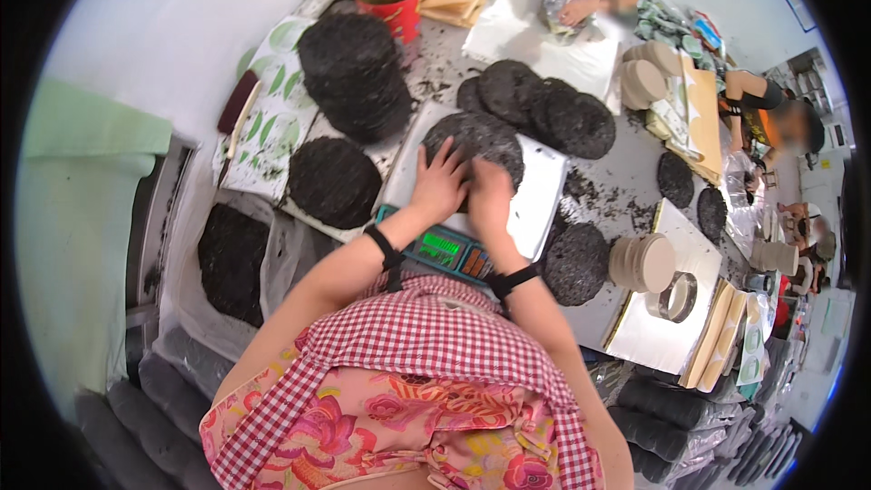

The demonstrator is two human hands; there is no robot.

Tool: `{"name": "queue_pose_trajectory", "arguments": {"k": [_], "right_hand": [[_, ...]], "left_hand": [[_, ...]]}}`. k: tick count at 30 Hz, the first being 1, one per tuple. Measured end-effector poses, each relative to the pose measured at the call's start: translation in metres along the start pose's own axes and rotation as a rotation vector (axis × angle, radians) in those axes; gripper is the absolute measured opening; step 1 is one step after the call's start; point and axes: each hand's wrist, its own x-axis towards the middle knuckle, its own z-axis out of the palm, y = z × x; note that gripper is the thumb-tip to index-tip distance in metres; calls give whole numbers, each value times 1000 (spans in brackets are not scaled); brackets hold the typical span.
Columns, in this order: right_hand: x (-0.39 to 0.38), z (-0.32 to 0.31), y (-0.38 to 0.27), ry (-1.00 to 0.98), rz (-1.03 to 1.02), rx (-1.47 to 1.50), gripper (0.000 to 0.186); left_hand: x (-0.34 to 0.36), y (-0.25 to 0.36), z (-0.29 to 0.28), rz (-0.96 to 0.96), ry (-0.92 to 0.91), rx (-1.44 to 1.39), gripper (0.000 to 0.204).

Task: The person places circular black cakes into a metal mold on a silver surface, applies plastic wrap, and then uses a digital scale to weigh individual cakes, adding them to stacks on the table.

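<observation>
A dark, rough, round pressed cake (494, 150) lies on the pale metal tray (537, 213) of a digital scale (440, 249) with a lit green display. My left hand (442, 183) rests on the cake's near left edge, its fingers spread. Beside it, my right hand (491, 189) is at the cake's near edge, its fingers smeared by motion; whether it holds anything is hidden. Several similar cakes (576, 118) overlap just beyond the tray. To the left stand a tall stack of dark cakes (354, 77) and a lower pile (334, 183).
A red bucket (390, 4) stands at the back. To the right are round pale blocks (642, 263), a metal ring (676, 298) on a board, and another cake (577, 263). A bag of dark material (233, 259) sits at left. A co-worker's hand (579, 11) works across the table.
</observation>
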Motion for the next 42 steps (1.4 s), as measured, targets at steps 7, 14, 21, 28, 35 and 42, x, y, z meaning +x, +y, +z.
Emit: {"name": "queue_pose_trajectory", "arguments": {"k": [7, 14, 21, 28, 35, 42], "right_hand": [[-50, -88, 2, 81, 457, 690, 24], [-83, -118, 117, 642, 1063, 1763, 35], [-21, -285, 265, 1063, 668, 1550, 41], [24, -350, 346, 1397, 1036, 1157, 51], [-6, -135, 143, -9, 846, 1164, 42], [-61, -99, 80, -99, 776, 499, 41]], "left_hand": [[22, 2, 0, 94, 51, 46, 55], [71, 103, 5, 447, -231, -475, 66], [90, -35, -35, 1, 343, -550, 47], [-86, -255, 18, -1072, 206, -319, 71], [-124, -216, 22, -1112, 384, -25, 74], [-132, -214, -57, -980, 787, -1021, 53]]}}
